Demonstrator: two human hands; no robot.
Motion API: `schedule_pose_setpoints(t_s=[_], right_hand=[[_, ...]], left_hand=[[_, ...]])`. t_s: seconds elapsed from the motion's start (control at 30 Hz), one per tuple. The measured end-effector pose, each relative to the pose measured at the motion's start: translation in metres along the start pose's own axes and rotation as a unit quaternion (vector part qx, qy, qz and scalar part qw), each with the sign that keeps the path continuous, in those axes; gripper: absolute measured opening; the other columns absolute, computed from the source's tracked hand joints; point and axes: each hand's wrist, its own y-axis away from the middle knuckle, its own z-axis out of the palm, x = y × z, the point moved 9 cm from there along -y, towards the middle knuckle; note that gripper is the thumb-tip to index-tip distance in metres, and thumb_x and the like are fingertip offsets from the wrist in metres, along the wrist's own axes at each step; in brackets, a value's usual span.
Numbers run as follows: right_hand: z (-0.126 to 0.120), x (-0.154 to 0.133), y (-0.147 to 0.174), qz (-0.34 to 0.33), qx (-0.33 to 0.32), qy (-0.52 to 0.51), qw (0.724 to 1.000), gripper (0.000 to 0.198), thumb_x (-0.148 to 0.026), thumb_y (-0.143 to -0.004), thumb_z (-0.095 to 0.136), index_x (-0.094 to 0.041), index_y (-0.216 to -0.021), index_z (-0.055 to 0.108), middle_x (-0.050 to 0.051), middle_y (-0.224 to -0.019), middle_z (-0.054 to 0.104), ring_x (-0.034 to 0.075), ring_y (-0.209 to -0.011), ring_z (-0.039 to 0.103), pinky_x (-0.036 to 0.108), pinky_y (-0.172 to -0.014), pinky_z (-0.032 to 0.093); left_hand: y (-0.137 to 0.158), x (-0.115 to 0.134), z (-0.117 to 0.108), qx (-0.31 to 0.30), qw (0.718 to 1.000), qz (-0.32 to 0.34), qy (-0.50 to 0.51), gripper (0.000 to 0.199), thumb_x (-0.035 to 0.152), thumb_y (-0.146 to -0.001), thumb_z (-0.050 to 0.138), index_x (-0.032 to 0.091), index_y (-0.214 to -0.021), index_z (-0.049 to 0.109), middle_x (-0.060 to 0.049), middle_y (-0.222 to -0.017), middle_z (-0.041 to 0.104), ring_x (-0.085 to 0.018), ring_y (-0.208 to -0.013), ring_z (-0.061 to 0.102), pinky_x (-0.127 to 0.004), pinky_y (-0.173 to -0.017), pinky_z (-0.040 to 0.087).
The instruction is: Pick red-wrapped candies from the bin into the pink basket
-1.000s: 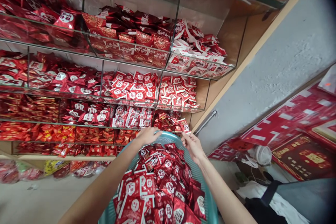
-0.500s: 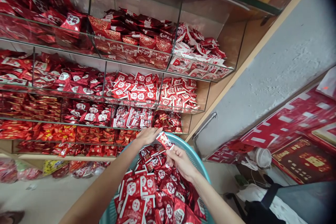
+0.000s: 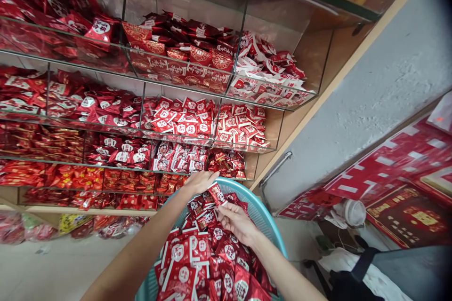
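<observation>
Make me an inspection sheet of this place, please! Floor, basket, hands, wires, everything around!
Surface: pale floor below the shelves.
Things: teal basket with many red packets heaped inside.
Clutter: plastic bags under the lowest shelf; white cloth-like item at lower right.
Grip: left hand at the basket's far rim, fingertips hidden; right hand pinching a small packet over the basket.
Cables: one thin pale line, maybe a cord, at lower right.
Surroundings: glass-fronted shelves of mostly red packets; grey wall at right.

Open space above near packets [image 3: 183, 273] in basket [image 3: 264, 204]; left hand [image 3: 201, 183] obstructs far-left edge; transparent shelf panels [image 3: 275, 94] obstruct beyond.
</observation>
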Motion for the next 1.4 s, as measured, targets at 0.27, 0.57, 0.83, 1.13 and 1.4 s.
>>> schedule_pose_setpoints(t_s=[0.27, 0.57, 0.83, 1.13, 1.4], right_hand=[[-0.033, -0.005, 0.026, -0.009, 0.101, -0.031, 0.994, 0.03, -0.037, -0.06, 0.078, -0.015, -0.066, 0.058, -0.001, -0.057, 0.062, 0.002, -0.04, 0.047, 0.011, -0.036, 0.029], [-0.037, -0.007, 0.014, 0.01, 0.161, -0.036, 0.986, 0.018, -0.02, -0.07, 0.07, -0.012, -0.06, 0.057, 0.005, -0.051, 0.064, 0.007, -0.035, 0.052, 0.012, -0.029, 0.034], [-0.015, 0.0, 0.004, 0.096, 0.127, -0.146, 0.976, 0.02, -0.012, -0.087, 0.047, -0.008, -0.072, 0.06, -0.001, -0.051, 0.06, 0.0, -0.034, 0.047, 0.006, -0.034, 0.038], [-0.001, 0.003, -0.002, 0.137, 0.072, -0.082, 0.985, 0.032, -0.039, -0.082, 0.059, -0.008, -0.072, 0.061, -0.001, -0.045, 0.056, 0.003, -0.03, 0.045, 0.009, -0.028, 0.031], [-0.074, -0.119, -0.043, -0.179, 0.227, 0.182, 0.94, 0.031, -0.045, -0.077, 0.059, -0.014, -0.078, 0.058, 0.002, -0.062, 0.064, 0.008, -0.048, 0.056, 0.017, -0.044, 0.044]], left_hand=[[-0.003, -0.003, 0.003, 0.004, 1.0, 0.002, 0.004, 0.082, 0.069, -0.08, -0.001, 0.025, -0.106, 0.063, -0.012, -0.104, 0.065, -0.033, -0.098, 0.059, -0.047, -0.082, 0.043], [-0.003, -0.002, 0.004, 0.004, 1.0, 0.009, -0.005, 0.082, 0.068, -0.08, -0.001, 0.024, -0.107, 0.063, -0.012, -0.105, 0.065, -0.033, -0.098, 0.059, -0.047, -0.083, 0.043], [-0.007, -0.003, 0.006, 0.007, 1.0, 0.018, -0.002, 0.081, 0.067, -0.08, -0.001, 0.023, -0.098, 0.064, -0.012, -0.101, 0.066, -0.032, -0.097, 0.059, -0.045, -0.083, 0.043], [-0.006, -0.002, 0.005, 0.011, 1.0, 0.029, -0.006, 0.079, 0.067, -0.081, 0.0, 0.025, -0.101, 0.063, -0.01, -0.102, 0.066, -0.031, -0.097, 0.06, -0.045, -0.082, 0.044], [-0.008, -0.002, 0.007, 0.009, 1.0, 0.026, 0.0, 0.076, 0.065, -0.083, 0.003, 0.025, -0.107, 0.062, -0.009, -0.11, 0.063, -0.031, -0.102, 0.057, -0.046, -0.087, 0.041]])
